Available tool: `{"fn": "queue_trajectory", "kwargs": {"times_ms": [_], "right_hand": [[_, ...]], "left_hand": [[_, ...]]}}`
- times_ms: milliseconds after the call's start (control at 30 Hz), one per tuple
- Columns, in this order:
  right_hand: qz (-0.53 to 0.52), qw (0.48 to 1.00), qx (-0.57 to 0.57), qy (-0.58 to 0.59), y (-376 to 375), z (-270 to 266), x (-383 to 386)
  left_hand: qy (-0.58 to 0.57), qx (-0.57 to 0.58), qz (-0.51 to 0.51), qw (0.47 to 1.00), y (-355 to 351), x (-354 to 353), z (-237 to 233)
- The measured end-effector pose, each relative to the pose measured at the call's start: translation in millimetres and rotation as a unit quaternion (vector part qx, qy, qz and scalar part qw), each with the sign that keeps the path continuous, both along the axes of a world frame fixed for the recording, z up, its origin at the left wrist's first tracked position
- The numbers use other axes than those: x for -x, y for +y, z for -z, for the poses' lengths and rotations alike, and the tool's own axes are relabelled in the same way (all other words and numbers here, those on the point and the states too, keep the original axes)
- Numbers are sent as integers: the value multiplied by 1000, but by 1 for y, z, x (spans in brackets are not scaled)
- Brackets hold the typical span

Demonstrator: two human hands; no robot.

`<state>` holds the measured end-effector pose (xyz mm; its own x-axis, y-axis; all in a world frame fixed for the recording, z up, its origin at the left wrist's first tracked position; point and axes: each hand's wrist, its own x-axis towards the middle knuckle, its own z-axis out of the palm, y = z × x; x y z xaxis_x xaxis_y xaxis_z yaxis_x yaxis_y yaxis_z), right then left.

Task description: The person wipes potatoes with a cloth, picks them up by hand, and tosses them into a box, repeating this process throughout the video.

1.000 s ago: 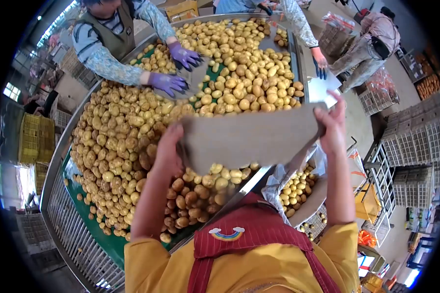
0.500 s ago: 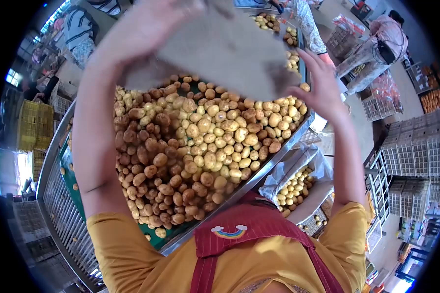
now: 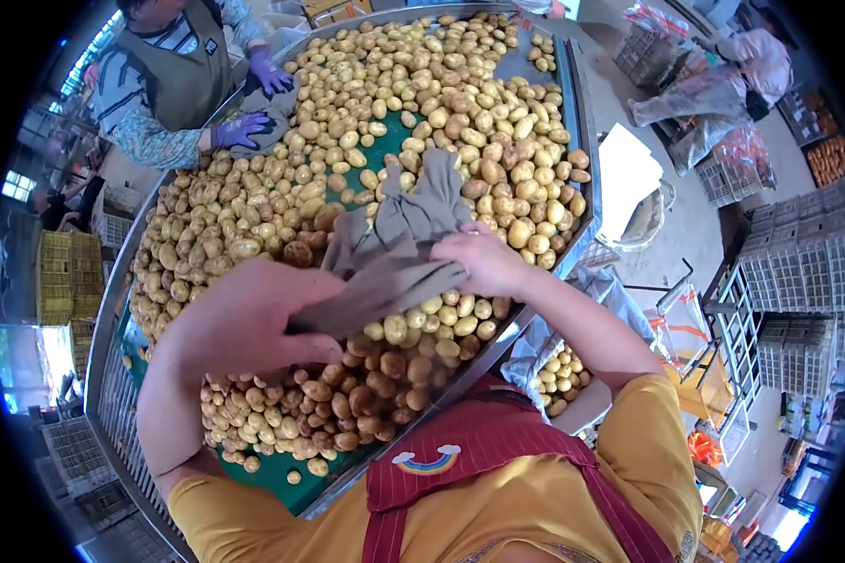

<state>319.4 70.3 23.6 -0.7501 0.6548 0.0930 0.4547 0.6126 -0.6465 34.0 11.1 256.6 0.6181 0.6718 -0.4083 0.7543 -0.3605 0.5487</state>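
Your left hand (image 3: pixel 261 311) and right hand (image 3: pixel 483 263) both have the bunched cloth (image 3: pixel 380 249) in their grip over the potatoes (image 3: pixel 207 230), its middle at 2 o'clock from the left and, nearer, 9 from the right, long axis roughly 7-to-1.

Grey cloth (image 3: pixel 399 223) — crumpled (over potatoes (image 3: pixel 520 234))
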Motion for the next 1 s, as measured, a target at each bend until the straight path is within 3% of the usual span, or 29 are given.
{"fn": "queue_trajectory", "kwargs": {"times_ms": [33, 100, 133, 167, 233, 267, 300, 333, 367, 400, 433, 467, 500, 533, 567, 600, 633, 667, 733, 767, 833, 967, 1000], "right_hand": [[19, 1000, 20, -4, 13, 4, -4], [149, 987, 48, 40, 42, -16, -15], [192, 977, 76, 54, 66, -26, -23], [198, 978, 41, 59, 89, -40, -35], [260, 963, -1, 76, 118, -93, -36], [274, 956, 6, 102, 120, -131, -34], [311, 941, 71, 112, 127, -161, -37], [262, 957, -73, 98, 149, -167, -57], [294, 942, -17, 160, 143, -194, -60], [182, 960, -34, 212, 111, -238, -52], [183, 972, -108, 103, 93, -261, -61], [153, 945, -290, -5, 129, -237, -118], [106, 989, -102, 32, 107, -242, -117], [37, 993, -112, -22, 79, -248, -106], [21, 996, -89, -2, 60, -233, -107], [4, 985, -142, -95, 50, -219, -114], [-17, 984, -112, -138, 37, -195, -111], [-28, 965, -145, -217, 26, -157, -109], [-11, 922, -102, -374, 2, -88, -81], [-5, 942, -34, -335, 1, -40, -67], [22, 948, -69, -310, 2, 66, -52], [72, 955, -143, -250, 57, 85, -41], [78, 950, -178, -245, 73, 94, -36]], "left_hand": [[32, 3, -3, 999, 11, 3, 2], [87, -101, -81, 988, 31, 22, 22], [182, -106, -101, 972, 53, 34, 34], [197, -227, -87, 950, 69, 54, 53], [160, -159, -232, 946, 104, 48, 36], [119, -225, -237, 938, 112, 48, 27], [76, -449, -126, 881, 129, 72, 38], [96, -436, -173, 878, 124, 59, 17], [77, -458, -159, 871, 116, 53, 3], [57, -480, -144, 863, 108, 48, -5], [41, -463, -130, 876, 97, 43, -10], [26, -444, -116, 888, 84, 38, -13], [11, -426, -101, 899, 69, 32, -13], [-44, -396, -61, 915, 53, 24, -9], [57, -386, -118, 913, 33, 3, 1], [20, -385, -57, 921, 25, 7, 24], [81, -362, -50, 927, 16, -2, 47], [92, -252, 6, 963, 19, -11, 58], [35, -315, 40, 948, 22, -26, 144], [69, -339, 92, 934, 33, -37, 191], [31, -265, 106, 958, 51, -42, 267], [60, -204, 169, 962, 122, -43, 282], [62, -244, 181, 951, 144, -38, 293]]}}
